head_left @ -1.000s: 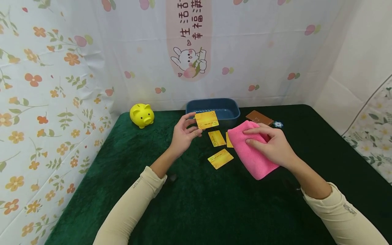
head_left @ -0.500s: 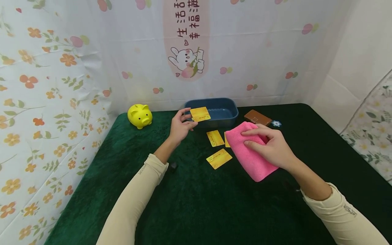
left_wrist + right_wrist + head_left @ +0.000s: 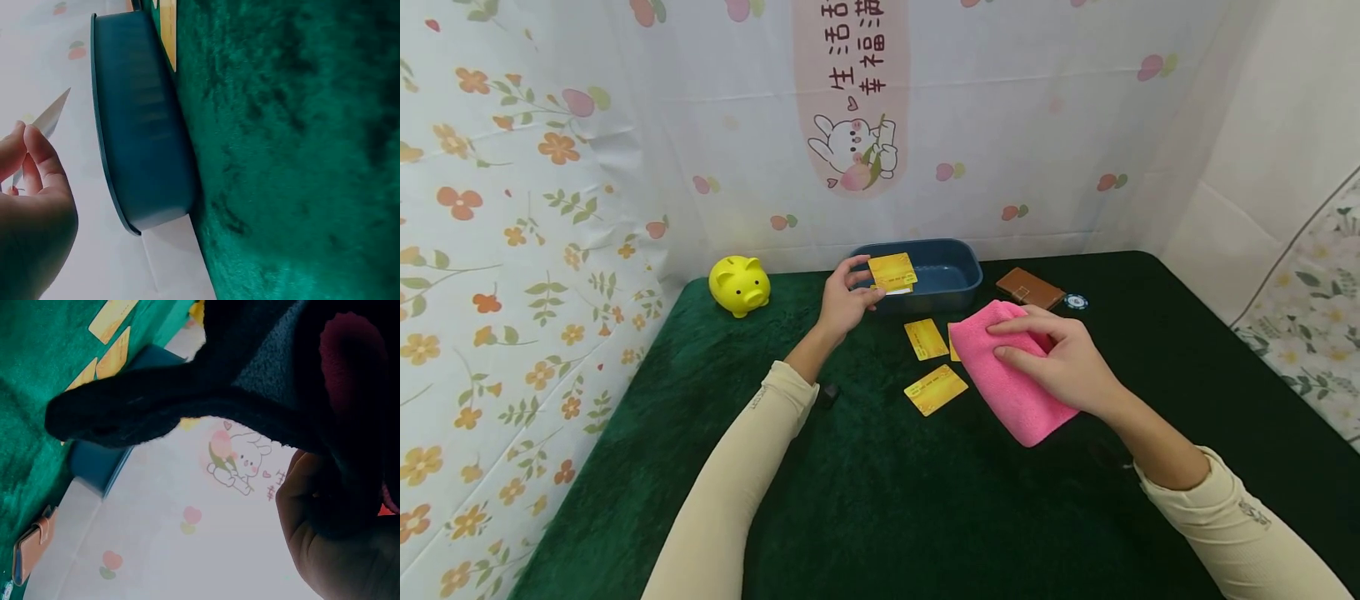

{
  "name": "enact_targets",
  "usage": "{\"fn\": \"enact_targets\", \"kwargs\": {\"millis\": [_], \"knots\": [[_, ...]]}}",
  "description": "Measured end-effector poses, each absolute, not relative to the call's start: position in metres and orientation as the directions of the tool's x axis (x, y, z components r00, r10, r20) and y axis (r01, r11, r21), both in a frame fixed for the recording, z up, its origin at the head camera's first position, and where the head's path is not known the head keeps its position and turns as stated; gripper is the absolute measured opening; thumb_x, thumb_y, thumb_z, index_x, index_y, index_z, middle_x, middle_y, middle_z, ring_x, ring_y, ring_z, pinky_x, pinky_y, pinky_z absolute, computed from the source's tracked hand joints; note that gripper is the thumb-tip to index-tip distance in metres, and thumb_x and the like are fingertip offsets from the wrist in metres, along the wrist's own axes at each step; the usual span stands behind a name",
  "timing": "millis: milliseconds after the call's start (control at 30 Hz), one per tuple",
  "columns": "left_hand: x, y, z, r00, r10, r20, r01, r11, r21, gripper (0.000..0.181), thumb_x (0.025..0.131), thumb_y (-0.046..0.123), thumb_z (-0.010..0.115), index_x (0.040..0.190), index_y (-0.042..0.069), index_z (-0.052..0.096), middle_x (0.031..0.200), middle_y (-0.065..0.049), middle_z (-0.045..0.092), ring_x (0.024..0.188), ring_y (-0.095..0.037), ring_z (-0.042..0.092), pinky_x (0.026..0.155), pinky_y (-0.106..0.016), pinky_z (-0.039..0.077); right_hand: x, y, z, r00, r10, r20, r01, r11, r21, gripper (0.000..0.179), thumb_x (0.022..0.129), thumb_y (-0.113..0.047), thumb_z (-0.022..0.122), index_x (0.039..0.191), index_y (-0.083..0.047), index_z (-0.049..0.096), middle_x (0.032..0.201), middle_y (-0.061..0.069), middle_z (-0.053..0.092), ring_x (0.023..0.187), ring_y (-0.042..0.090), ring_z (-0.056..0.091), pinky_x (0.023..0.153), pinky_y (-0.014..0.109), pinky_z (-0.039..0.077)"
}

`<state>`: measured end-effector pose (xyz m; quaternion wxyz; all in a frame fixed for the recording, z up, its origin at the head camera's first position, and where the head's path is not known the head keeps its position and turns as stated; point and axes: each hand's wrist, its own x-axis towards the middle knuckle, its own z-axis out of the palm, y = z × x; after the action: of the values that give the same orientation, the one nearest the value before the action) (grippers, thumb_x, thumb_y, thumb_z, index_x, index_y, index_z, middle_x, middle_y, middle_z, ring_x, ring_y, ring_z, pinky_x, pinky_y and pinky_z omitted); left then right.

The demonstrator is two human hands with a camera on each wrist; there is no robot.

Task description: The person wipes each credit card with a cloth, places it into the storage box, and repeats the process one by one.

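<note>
Since the earlier frame the left hand point(image 3: 841, 300) and its yellow card point(image 3: 892, 268) have moved farther up the head view, to above the left end of a blue bin point(image 3: 943, 300). Nearest, a broad stretch of green counter point(image 3: 955, 517) lies between 2 sleeves point(image 3: 722, 500). The right hand point(image 3: 1071, 358) bends its fingers, gripping a pink cloth point(image 3: 1011, 387). Just left lie 3 other cards point(image 3: 936, 390), 1 partly hidden by the cloth. Beyond, the left fingers narrowly pinch the card, apart from the bin's rim. Toward the far edge sit a piggy bank point(image 3: 739, 286), wallet point(image 3: 1030, 288) and chip point(image 3: 1076, 302).
</note>
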<state>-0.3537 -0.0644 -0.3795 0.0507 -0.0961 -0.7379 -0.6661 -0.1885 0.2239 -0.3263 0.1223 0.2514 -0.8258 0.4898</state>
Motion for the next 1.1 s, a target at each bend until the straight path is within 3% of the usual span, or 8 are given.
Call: {"fn": "enact_targets", "kwargs": {"millis": [333,567,867,1100], "knots": [[-0.361,-0.057,-0.375,-0.977,0.098,0.189,0.198,0.094,0.976,0.06,0.09,-0.003,0.069,0.143,0.013,0.047,0.128,-0.012,0.058,0.097,-0.025,0.069,0.07,-0.031,0.056,-0.19,0.225,-0.329,-0.847,-0.298,0.44,-0.529,0.396,-0.75,0.029,0.089,0.001,0.069,0.117,-0.006,0.071,0.122,0.01,0.059,0.095,0.02,0.056,0.064,0.028,0.057],[-0.365,-0.054,-0.375,-0.981,0.085,0.176,0.183,0.081,0.98,0.061,0.089,-0.005,0.069,0.144,0.012,0.047,0.13,-0.013,0.056,0.098,-0.027,0.069,0.082,-0.049,0.056,-0.19,0.225,-0.329,-0.842,-0.301,0.447,-0.536,0.381,-0.754,0.03,0.088,0.002,0.069,0.117,-0.006,0.071,0.122,0.007,0.059,0.092,0.02,0.058,0.063,0.029,0.057],[-0.369,-0.068,-0.384,-0.998,0.053,0.043,0.053,0.212,0.976,0.055,0.09,0.001,0.071,0.141,0.011,0.052,0.142,-0.015,0.053,0.103,-0.032,0.067,0.086,-0.043,0.057,-0.191,0.225,-0.33,-0.853,-0.301,0.427,-0.517,0.379,-0.767,0.029,0.089,0.001,0.069,0.117,-0.006,0.071,0.124,0.01,0.059,0.093,0.022,0.057,0.063,0.029,0.057],[-0.364,-0.065,-0.382,-0.994,0.099,0.055,0.082,0.292,0.953,0.051,0.09,0.008,0.073,0.137,0.01,0.055,0.14,-0.013,0.055,0.095,-0.033,0.068,0.085,-0.044,0.057,-0.193,0.228,-0.331,-0.859,-0.291,0.421,-0.508,0.391,-0.768,0.029,0.089,0.001,0.069,0.117,-0.006,0.071,0.123,0.01,0.059,0.094,0.021,0.057,0.063,0.029,0.058]]}}
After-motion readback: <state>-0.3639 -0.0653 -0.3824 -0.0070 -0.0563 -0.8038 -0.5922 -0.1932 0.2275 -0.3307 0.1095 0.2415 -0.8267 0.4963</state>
